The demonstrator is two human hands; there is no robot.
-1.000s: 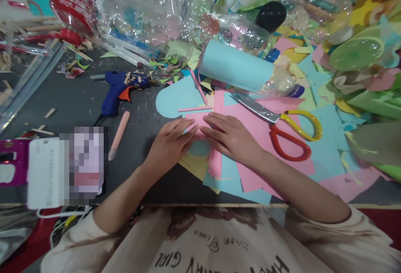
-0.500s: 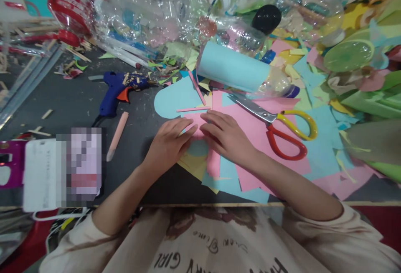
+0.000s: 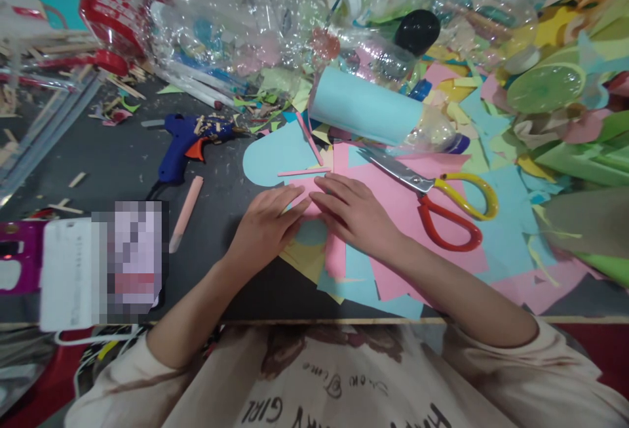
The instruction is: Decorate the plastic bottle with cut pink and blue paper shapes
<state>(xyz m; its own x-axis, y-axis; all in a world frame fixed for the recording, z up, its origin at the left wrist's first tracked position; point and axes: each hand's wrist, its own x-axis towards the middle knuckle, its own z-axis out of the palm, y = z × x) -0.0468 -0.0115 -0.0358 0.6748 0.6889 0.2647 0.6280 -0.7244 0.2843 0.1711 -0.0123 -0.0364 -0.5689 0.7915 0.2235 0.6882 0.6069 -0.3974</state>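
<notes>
My left hand (image 3: 265, 225) and my right hand (image 3: 356, 212) lie side by side on a small pink paper piece (image 3: 310, 197), fingers flat and pressing it down onto the dark table (image 3: 122, 153). The fingertips of both hands nearly meet at its middle. Under it lie pink sheets (image 3: 407, 205), blue paper (image 3: 275, 153) and yellow paper (image 3: 304, 257). Scissors (image 3: 437, 198) with red and yellow handles rest just right of my right hand.
A blue glue gun (image 3: 187, 143) lies at the left with a pink glue stick (image 3: 185, 213) below it. A bottle wrapped in blue paper (image 3: 366, 110) lies behind the hands. Clear plastic bottles (image 3: 255, 15) and paper scraps (image 3: 540, 87) crowd the back and right. A white device (image 3: 69, 274) sits at the left.
My hands have stayed on the pink piece; the fingers shifted only slightly. The view moved a little.
</notes>
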